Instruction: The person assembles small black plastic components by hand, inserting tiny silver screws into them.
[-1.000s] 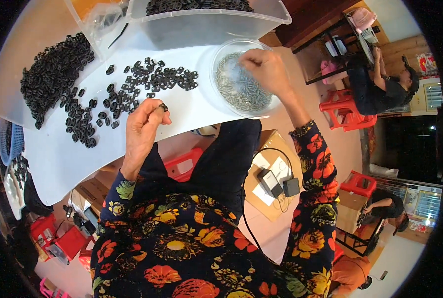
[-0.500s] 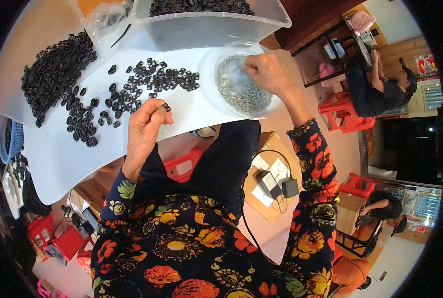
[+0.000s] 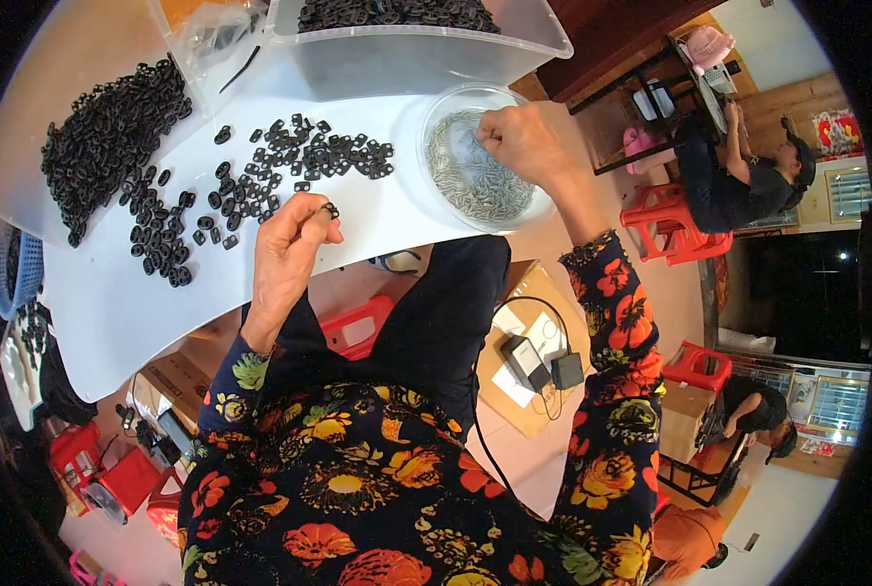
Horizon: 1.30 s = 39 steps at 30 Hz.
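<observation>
White bench [image 3: 152,313] beyond left hand [image 3: 289,242], which pinches a black piece [image 3: 330,210]; right hand [image 3: 526,142] curled, grip unclear, over bowl [image 3: 485,227] of metal pieces [image 3: 475,181], apparently picking; next move calls for fingertip precision.

Left hand [image 3: 293,237] tight — right hand [image 3: 528,143] farther forward

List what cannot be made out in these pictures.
Head view: what, if anything, the right hand holds; its own grip hides it.
Head view: most of the black part in the left hand; covered by the grip.
Head view: far side of the plastic bin; cut by the top edge.
Head view: whether the metal pieces are threaded; too small.
</observation>
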Motion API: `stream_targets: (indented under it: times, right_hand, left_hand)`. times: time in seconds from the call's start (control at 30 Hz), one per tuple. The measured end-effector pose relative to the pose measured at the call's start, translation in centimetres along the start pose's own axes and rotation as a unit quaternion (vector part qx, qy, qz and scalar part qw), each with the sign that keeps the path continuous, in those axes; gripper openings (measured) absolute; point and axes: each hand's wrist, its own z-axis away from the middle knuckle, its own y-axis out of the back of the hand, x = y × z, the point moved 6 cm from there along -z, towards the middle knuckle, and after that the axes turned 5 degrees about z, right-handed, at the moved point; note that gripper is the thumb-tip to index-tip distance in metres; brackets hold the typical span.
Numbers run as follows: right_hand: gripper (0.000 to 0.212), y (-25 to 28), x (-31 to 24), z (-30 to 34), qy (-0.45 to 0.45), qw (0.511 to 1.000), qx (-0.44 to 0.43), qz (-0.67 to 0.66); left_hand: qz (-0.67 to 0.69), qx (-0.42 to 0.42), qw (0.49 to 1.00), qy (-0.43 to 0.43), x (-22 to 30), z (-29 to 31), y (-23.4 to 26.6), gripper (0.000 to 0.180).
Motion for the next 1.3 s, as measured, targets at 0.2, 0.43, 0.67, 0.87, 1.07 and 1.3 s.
stream_targets:
  times: [0.2, 0.43, 0.67, 0.87, 1.07, 1.3]
  right_hand:
    - [0.007, -0.2, 1.3, 0.3, -0.049, 0.992, -0.02, -0.114]
    - [0.008, 0.0, 0.3, 0.1, -0.017, 0.998, -0.011, -0.051]
    - [0.01, -0.8, -0.2, 0.2, -0.014, 0.995, 0.036, 0.089]
    - [0.014, 2.5, -1.2, 0.7, -0.091, 0.991, 0.076, -0.065]
    - [0.01, 1.7, -8.6, 1.6, -0.122, 0.914, 0.035, -0.386]
    - [0.005, -5.1, -14.8, 3.2, -0.122, 0.824, 0.071, -0.548]
  left_hand:
    - [0.002, -0.004, 1.0, 0.004, 0.1, 0.0, -0.2, 0.013]
    - [0.002, -0.009, 1.0, 0.007, 0.1, 0.1, -0.2, 0.013]
    - [-0.01, -0.006, 1.0, 0.014, 0.0, 0.0, -0.1, 0.014]
    - [-0.016, -0.006, 1.0, 0.006, 0.2, 0.0, 0.0, 0.014]
    - [0.01, -0.005, 1.0, 0.007, -0.6, 0.0, 0.6, 0.014]
    - [0.102, -0.016, 0.995, 0.008, -0.2, 0.1, 0.6, 0.012]
